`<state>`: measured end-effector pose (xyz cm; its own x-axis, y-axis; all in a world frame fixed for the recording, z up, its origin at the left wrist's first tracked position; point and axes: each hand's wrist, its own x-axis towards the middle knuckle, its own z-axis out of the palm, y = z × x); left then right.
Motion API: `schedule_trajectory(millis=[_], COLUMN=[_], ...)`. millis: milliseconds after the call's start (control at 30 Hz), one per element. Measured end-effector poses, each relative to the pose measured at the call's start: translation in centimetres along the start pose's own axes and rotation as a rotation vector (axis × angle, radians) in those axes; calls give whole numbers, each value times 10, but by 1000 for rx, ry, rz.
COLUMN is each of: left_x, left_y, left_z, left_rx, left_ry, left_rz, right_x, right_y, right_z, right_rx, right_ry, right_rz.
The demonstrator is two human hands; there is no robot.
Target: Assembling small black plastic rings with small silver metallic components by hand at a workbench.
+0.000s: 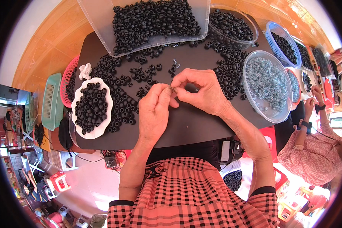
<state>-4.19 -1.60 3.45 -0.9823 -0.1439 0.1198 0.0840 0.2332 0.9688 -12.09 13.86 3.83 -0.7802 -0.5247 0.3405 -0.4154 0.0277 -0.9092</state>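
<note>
My left hand (154, 110) and my right hand (203, 93) meet over the middle of the dark table (186, 131). Both are closed, thumbs and fingers pinched tip to tip around something too small to make out. Loose black ring-shaped plastic parts (119, 100) lie thickly to the left of my hands, and more black parts (228, 72) spread to the right. A few small coil springs (174, 65) rest on the table just beyond my fingertips. At the right, a clear bowl (246, 85) holds a heap of bluish metal springs (268, 81).
A clear plastic bin (98, 26) of black parts stands at the back, beside a round clear bowl (237, 46). A scalloped white plate (109, 116) holds more at left. Blue (270, 40), pink (65, 78) and green baskets (51, 102) flank the table. Another person's hands (315, 98) work at far right.
</note>
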Motion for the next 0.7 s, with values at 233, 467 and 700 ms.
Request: schedule_trajectory(millis=[233,467,700], left_x=[5,6,-28], left_y=[-8,-2,-3], left_z=[-6,-12,-16], left_rx=[-554,-273,-342], left_ry=[-54,-20,72], left_rz=[-167,-46,-7], right_x=[-1,3,11], right_y=[4,11,13], right_z=[0,-8,-22], right_rx=[176,122,-392], right_ry=[-5,71,101], right_rz=[169,160,-128])
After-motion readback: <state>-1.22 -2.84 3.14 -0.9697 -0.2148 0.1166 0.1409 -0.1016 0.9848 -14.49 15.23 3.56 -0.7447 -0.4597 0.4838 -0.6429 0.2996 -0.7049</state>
